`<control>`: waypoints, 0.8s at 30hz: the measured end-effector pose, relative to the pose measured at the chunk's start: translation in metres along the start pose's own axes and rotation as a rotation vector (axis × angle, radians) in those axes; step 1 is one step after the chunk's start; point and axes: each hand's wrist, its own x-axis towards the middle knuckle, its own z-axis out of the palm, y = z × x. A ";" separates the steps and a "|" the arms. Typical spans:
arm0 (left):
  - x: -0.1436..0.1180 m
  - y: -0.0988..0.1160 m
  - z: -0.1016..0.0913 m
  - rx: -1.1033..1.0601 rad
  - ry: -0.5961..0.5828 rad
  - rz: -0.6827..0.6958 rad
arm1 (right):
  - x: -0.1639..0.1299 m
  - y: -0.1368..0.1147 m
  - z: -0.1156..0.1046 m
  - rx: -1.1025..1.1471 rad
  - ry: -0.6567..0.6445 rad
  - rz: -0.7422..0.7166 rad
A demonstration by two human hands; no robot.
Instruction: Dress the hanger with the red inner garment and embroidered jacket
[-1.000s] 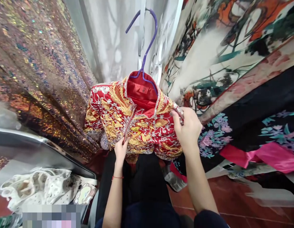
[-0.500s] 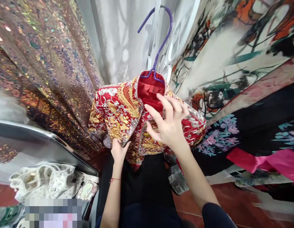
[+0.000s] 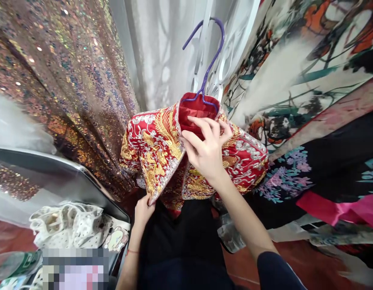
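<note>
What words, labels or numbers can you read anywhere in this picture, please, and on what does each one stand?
None can be read.
Jacket: the right hand covers the inside of the collar, so no label shows.
Green packet at lower left: print too blurred to read.
Pixelated patch beside it: unreadable.
Painted cloth on the right: pictures only, no lettering.

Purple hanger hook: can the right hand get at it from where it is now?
Probably yes. The right hand sits at the red jacket collar, directly below the purple hanger hook. Nothing crosses the gap between them; the left hand holds the jacket's lower front edge.
</note>
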 end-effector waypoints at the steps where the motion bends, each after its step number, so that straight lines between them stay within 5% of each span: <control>1: -0.011 0.003 0.003 -0.048 0.001 0.026 | 0.002 0.001 -0.003 0.024 0.002 -0.006; 4: -0.041 0.030 0.005 -0.224 0.131 0.053 | 0.011 0.003 -0.011 0.069 -0.024 -0.015; 8: -0.068 0.092 -0.009 -0.470 0.363 0.079 | 0.032 0.010 -0.029 0.077 -0.040 -0.040; 11: -0.073 0.135 -0.007 -0.403 0.242 0.267 | 0.049 0.021 -0.044 0.049 0.076 -0.014; 14: -0.058 0.161 0.022 -0.210 -0.025 0.381 | 0.061 0.032 -0.046 0.035 0.164 0.006; 19: -0.005 0.169 0.072 -0.040 -0.116 0.263 | 0.051 0.042 -0.033 0.068 0.093 0.066; 24: 0.033 0.148 0.069 -0.013 -0.097 0.179 | 0.010 0.050 -0.042 0.037 -0.069 0.005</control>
